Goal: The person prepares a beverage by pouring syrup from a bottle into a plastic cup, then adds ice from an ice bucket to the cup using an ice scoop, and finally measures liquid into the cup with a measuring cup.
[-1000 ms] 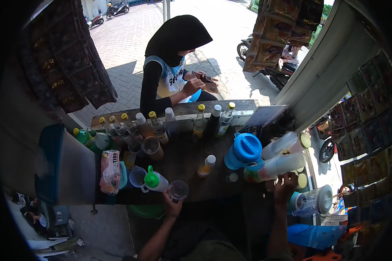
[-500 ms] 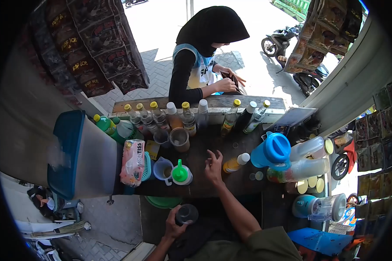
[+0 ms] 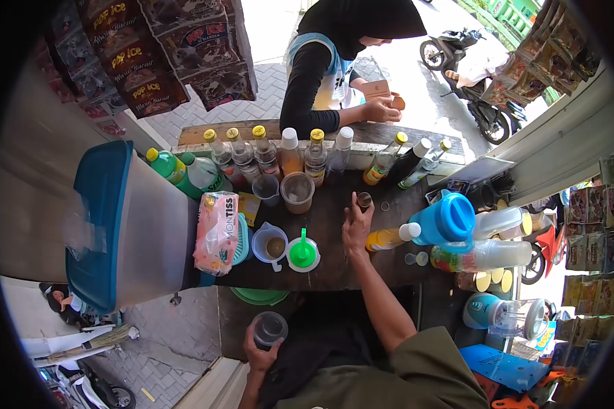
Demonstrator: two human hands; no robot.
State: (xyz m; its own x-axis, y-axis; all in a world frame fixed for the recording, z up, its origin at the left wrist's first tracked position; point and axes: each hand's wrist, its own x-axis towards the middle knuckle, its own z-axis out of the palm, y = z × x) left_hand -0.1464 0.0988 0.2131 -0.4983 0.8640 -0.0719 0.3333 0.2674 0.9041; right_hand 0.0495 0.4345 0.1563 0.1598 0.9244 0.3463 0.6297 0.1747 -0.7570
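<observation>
My left hand [image 3: 258, 351], low in front of my body, is wrapped round a clear plastic cup [image 3: 271, 327]. Over the dark counter [image 3: 320, 273], my right hand [image 3: 357, 228] pinches a small, round, see-through cup [image 3: 364, 200]. Just right of that hand is a bottle of orange liquid [image 3: 387, 237] with a white cap. A small clear ring [image 3: 385, 206] lies beyond it on the counter. To the left stand a white jar with a green pump-like lid [image 3: 303, 253] and a measuring jug [image 3: 269, 243] with some brownish contents.
Syrup bottles [image 3: 315, 158] line the counter's far edge, where a person [image 3: 327, 82] leans with a wallet. A blue pitcher [image 3: 447, 218] and stacked plastic cups [image 3: 491, 254] stand right. Left are a tissue pack [image 3: 216, 232] and a large lidded bin [image 3: 150, 225]. Sachets [image 3: 150, 61] hang above.
My right hand has reached farther over the counter and closed on the small cup. My left hand keeps the plastic cup. The view has shifted, and the person's wallet is now open wider.
</observation>
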